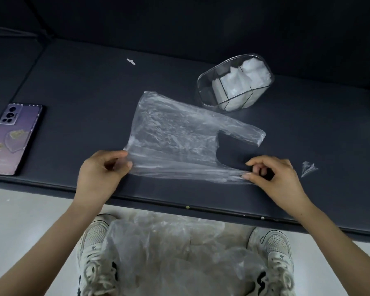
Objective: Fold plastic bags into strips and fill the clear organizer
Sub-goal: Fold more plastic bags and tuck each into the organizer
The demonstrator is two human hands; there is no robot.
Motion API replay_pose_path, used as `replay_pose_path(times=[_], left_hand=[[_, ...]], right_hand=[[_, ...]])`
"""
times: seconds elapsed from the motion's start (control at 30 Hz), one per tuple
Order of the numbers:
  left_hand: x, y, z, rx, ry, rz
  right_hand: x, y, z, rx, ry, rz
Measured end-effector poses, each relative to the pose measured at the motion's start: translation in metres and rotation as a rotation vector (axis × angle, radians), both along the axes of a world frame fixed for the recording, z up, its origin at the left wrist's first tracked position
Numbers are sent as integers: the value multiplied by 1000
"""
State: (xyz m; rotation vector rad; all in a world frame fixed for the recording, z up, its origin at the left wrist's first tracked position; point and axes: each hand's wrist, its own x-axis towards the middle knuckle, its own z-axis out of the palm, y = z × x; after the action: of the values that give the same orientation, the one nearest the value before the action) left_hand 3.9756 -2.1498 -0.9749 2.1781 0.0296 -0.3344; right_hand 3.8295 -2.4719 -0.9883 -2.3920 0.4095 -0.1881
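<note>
Bag (169, 133), 1: left hand (103, 169) pinches its bottom corner, right hand (276, 176) 1 handle (209, 173); 1 organizer (203, 92) beyond.

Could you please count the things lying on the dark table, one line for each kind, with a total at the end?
plastic bag: 1
clear organizer: 1
phone: 1
small plastic scraps: 2
Total: 5
The folded bags inside the organizer are packed too closely to count, so they are left out.
</note>
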Motion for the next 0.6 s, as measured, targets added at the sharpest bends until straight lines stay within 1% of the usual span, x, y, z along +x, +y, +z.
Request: replay_pose_path(times=[0.03, 0.1, 0.13, 0.17, 0.2, 0.23, 0.27, 0.33, 0.37, 0.4, 0.43, 0.47, 0.5, 0.53, 0.6], left_hand=[[-1, 1, 2, 135, -91, -43], [2, 0, 8, 366, -444, -172], [5, -3, 9, 414, -616, -259], [9, -7, 8, 414, -739, -352], [14, -13, 5, 380, -801, -454], [17, -20, 0, 348, -808, -562], [16, -26, -7, 347, -775, -668], [8, -34, -24, 429, -674, -841], [0, -35, -32, 464, -626, -891], [-9, -35, -38, 479, -590, -914], [-17, -35, -42, 479, -572, -907], [-24, -35, -42, 461, -558, -875], [-29, -35, -40, 421, -536, -823], [-31, -37, -35, 363, -520, -755], [-27, -41, -24, 273, -541, -616]], right_hand=[[-2, 0, 2, 31, 5, 3], [-4, 1, 5, 120, 19, 12], [-4, 1, 6, 151, 33, 28], [-4, 1, 7, 164, 54, 54], [-4, 0, 8, 163, 84, 83], [-4, -2, 10, 163, 125, 120], [-5, -4, 13, 162, 176, 159], [-6, -11, 24, 129, 236, 228], [-4, -11, 32, 122, 218, 234], [0, -8, 42, 131, 156, 212], [7, -2, 49, 131, 55, 174], [15, 9, 53, 89, -54, 141], [26, 26, 55, -1, -143, 121], [35, 45, 54, -116, -200, 111], [49, 84, 39, -321, -217, 134]])
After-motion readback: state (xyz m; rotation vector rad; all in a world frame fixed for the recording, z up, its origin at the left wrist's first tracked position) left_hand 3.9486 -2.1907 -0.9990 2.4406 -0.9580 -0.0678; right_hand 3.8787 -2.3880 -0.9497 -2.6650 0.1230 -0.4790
